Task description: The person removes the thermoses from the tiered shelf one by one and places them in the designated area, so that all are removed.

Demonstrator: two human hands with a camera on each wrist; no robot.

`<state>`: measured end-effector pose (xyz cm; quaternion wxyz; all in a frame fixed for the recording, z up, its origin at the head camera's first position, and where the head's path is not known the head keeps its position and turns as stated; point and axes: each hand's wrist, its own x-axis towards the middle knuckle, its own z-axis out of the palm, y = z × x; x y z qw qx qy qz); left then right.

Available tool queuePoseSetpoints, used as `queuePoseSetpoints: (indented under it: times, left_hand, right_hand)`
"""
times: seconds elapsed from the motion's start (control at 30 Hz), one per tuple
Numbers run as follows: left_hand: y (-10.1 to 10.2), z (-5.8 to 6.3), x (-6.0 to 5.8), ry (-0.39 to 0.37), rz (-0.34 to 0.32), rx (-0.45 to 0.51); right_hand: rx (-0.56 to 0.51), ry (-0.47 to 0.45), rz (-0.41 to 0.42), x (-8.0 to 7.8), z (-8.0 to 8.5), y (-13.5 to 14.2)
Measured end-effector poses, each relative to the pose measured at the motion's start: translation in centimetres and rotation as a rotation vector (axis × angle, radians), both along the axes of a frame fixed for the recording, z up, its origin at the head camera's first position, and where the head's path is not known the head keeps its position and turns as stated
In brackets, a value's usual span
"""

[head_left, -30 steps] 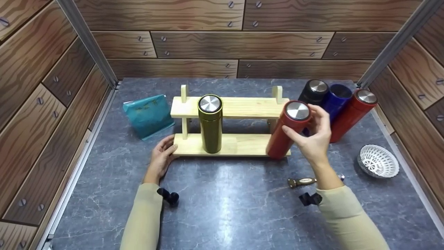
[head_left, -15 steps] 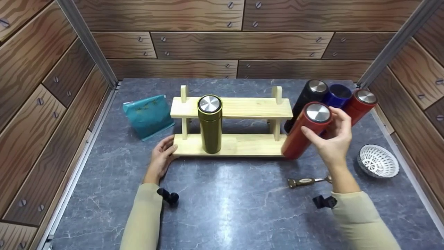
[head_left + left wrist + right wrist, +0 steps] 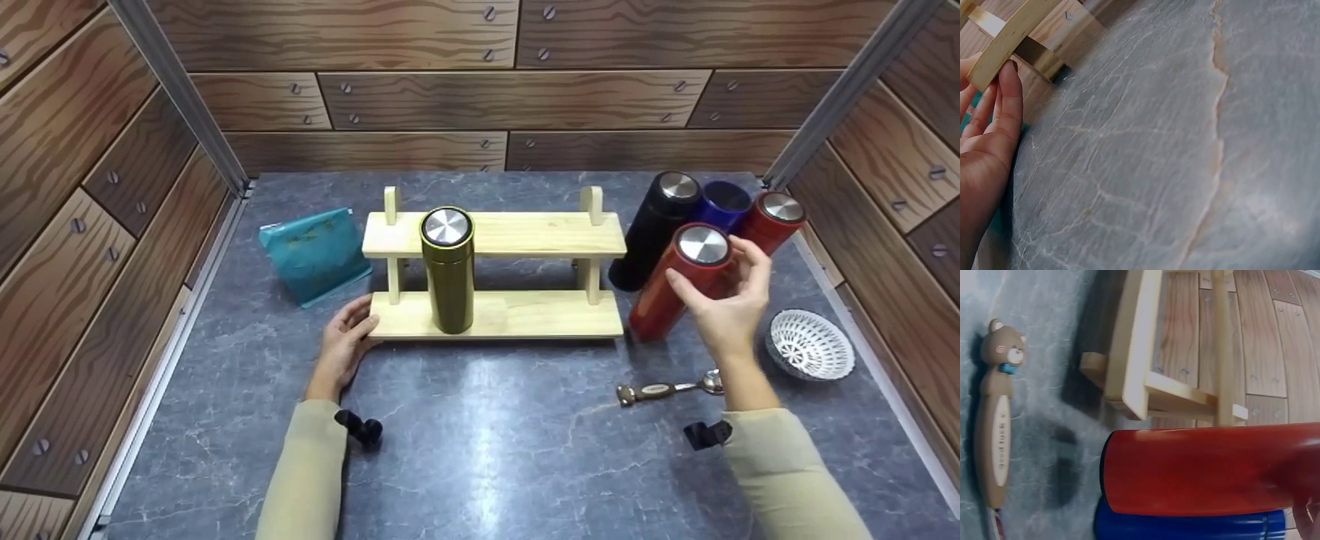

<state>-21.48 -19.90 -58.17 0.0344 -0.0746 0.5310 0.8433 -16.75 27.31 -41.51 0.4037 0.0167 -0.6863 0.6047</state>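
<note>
My right hand [image 3: 729, 304] grips a red thermos flask [image 3: 679, 289] near its steel-topped lid. The flask tilts slightly and stands off the right end of a two-tier wooden rack [image 3: 540, 311]; whether its base touches the table I cannot tell. In the right wrist view the red flask [image 3: 1202, 469] lies across the blue one [image 3: 1196, 526]. My left hand [image 3: 347, 337] pinches the left end of the rack's lower board, thumb in front; the left wrist view shows the fingers against the board [image 3: 1008, 42]. An olive-green thermos flask [image 3: 451, 281] stands upright on that lower board.
Black [image 3: 654, 232], blue [image 3: 724, 206] and second red [image 3: 772, 217] flasks cluster behind the held one. A bear-handled spoon [image 3: 656, 390] lies in front, and a white woven bowl [image 3: 810, 345] sits at right. A teal pouch [image 3: 319, 255] stands left of the rack.
My right hand has carried the red flask rightward, from over the lower board's right end to beside the rack. The left hand keeps its hold on the rack.
</note>
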Motion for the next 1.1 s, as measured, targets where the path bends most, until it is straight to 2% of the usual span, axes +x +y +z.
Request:
queuePoseSetpoints:
  times: [0.27,0.53,0.67,0.9,1.1]
  left_hand:
    - [0.0,-0.1,0.1,-0.004,0.009,-0.020]
    - [0.0,0.0,0.0,-0.023,0.002,-0.019]
    - [0.0,0.1,0.1,-0.022,-0.004,-0.017]
    - [0.1,0.1,0.1,-0.010,-0.007,-0.020]
    - [0.0,0.1,0.1,-0.016,0.003,-0.017]
  right_hand:
    - [-0.006,0.037,0.010,-1.5,-1.9,0.1]
    - [-0.116,0.005,0.047,-2.4,-2.2,-0.3]
    - [-0.137,-0.018,0.046,-2.7,-2.4,-0.4]
    - [-0.183,-0.042,0.040,-4.3,-4.8,1.0]
    - [-0.195,-0.059,0.088,-4.5,-5.3,1.6]
